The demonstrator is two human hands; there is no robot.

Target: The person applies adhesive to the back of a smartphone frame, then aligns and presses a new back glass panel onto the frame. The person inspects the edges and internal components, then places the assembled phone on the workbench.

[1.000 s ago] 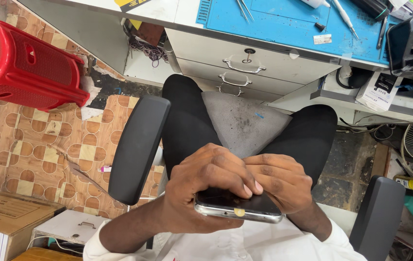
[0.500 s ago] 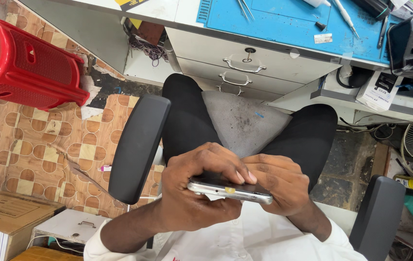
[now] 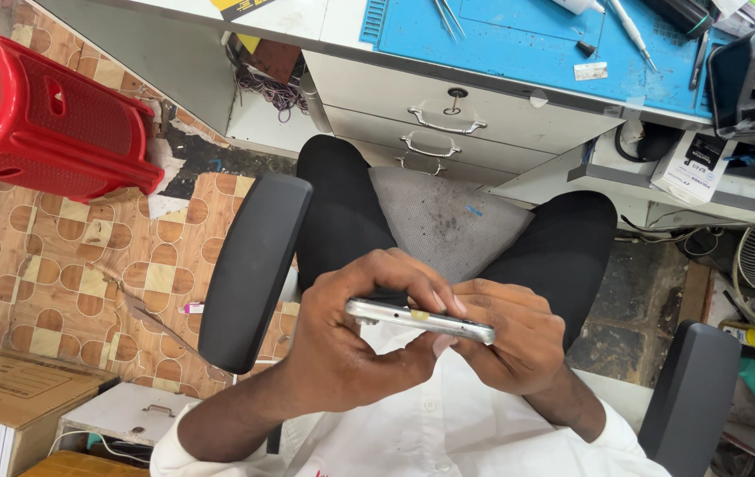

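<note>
Gripping a silver phone (image 3: 420, 320) edge-on, both hands (image 3: 351, 340) closed around it, patterned tile floor (image 3: 59, 256), blue bench mat (image 3: 519, 40)

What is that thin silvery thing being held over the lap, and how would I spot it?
Look just below the grey seat cushion of the chair. Both hands, left hand and right hand, grip a slim phone edge-on; its shiny silver rim stands out from everything around it.

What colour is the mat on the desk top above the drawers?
Blue; the flat work mat shows clearly in the head view, tools lying on it.
</note>
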